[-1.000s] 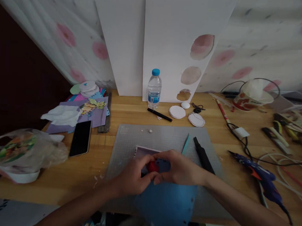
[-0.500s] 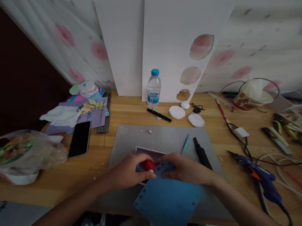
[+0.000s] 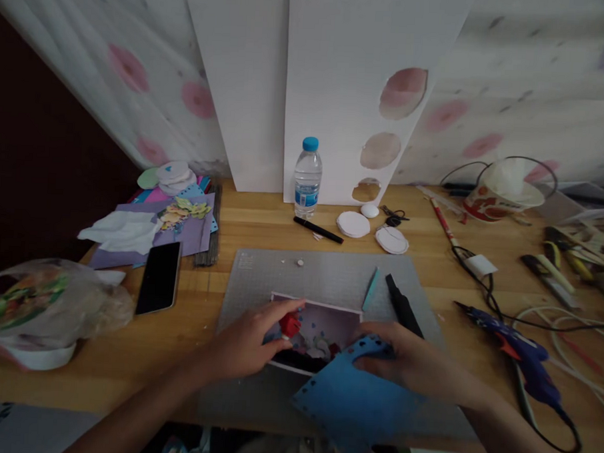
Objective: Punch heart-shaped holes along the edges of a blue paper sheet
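Note:
My left hand (image 3: 242, 334) is over the left side of a shallow box (image 3: 341, 314), with a small red paper punch (image 3: 290, 325) between its thumb and fingers. Inside the box lie little blue, white and red paper bits. To the right, my right hand (image 3: 411, 361) pinches a blue sheet of paper (image 3: 354, 396) by its upper edge. Small punched holes run along the sheet's edges, and it hangs over the front of the box and the grey cutting mat (image 3: 260, 278).
A teal pen-like tool (image 3: 371, 288) and a black-handled tool (image 3: 403, 306) lie on the mat. Behind stand a water bottle (image 3: 308, 180) and white boards (image 3: 333, 87). A phone (image 3: 159, 278) lies left; a blue glue gun (image 3: 511, 356) with its cord lies right.
My right hand has moved right with the blue sheet, away from the red punch. My left hand has shifted slightly left with the punch, and the box's contents now show.

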### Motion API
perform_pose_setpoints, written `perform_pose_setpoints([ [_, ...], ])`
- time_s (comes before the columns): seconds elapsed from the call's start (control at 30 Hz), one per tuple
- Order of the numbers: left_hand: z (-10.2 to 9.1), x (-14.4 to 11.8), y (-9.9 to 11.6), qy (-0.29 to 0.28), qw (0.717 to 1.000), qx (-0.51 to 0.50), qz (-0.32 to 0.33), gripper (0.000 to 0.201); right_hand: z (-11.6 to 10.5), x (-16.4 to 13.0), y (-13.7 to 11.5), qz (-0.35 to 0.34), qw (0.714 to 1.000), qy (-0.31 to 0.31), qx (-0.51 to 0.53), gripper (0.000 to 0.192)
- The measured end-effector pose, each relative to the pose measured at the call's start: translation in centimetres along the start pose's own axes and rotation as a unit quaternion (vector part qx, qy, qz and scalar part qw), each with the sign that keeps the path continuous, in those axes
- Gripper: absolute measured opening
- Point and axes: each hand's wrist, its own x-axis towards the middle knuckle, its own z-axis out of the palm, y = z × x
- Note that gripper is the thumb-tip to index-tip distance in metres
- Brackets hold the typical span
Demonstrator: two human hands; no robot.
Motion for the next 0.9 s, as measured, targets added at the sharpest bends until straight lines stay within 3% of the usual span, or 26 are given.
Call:
perform_pose_setpoints([
  [0.07,0.0,-0.1,0.0,-0.003,1.000,0.004,0.008,0.064,0.1,-0.3,0.3,-0.001,1.000,0.002,0.009,0.018],
  [0.17,0.0,-0.1,0.2,-0.004,0.999,0.035,0.016,0.052,0.3,-0.5,0.5,0.007,1.000,0.000,0.029,0.017],
  [0.33,0.1,0.4,0.9,0.015,0.993,0.076,0.085,0.053,0.8,-0.8,0.8,0.011,0.998,0.008,0.054,0.016],
  [0.53,0.9,1.0,0.7,0.060,0.987,0.127,0.083,0.032,2.8,-0.7,1.5,0.028,0.990,0.109,0.082,0.017],
  [0.63,1.1,1.3,0.4,0.066,0.983,0.147,0.084,0.026,3.8,-0.5,1.1,0.005,0.984,0.141,0.107,0.015],
  [0.8,1.1,1.7,0.5,0.067,0.992,0.107,0.034,0.019,4.1,-0.6,0.1,-0.020,0.979,0.162,0.126,0.011],
  [0.9,0.7,1.5,0.8,0.061,0.998,-0.007,-0.019,0.022,4.1,-0.6,-0.2,-0.009,0.968,0.209,0.137,0.014],
])
